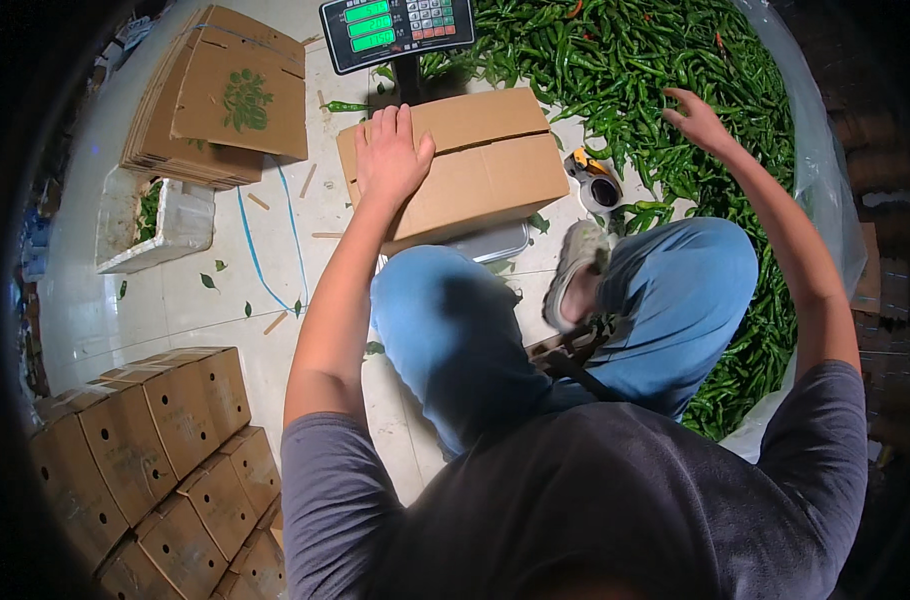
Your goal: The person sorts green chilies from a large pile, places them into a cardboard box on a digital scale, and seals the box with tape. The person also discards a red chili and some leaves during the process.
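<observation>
A cardboard box [485,169] with its top flaps folded down rests on a weighing scale, whose metal platform [500,241] shows below it. My left hand [393,157] lies flat on the left end of the box top, fingers pointing at the scale's display [399,30], which is lit green. To the right, my right hand [699,122] hovers over a large heap of green chili peppers [620,67], fingers apart and holding nothing. A tape dispenser [596,181] with a tape roll lies on the floor between the box and the peppers.
Flattened cartons [237,86] stand at the upper left, beside a white foam box [166,244] with green leaves. Blue strapping [246,240] lies on the tiled floor. Stacked closed cartons [177,420] fill the lower left. Plastic sheeting [819,150] edges the pepper heap.
</observation>
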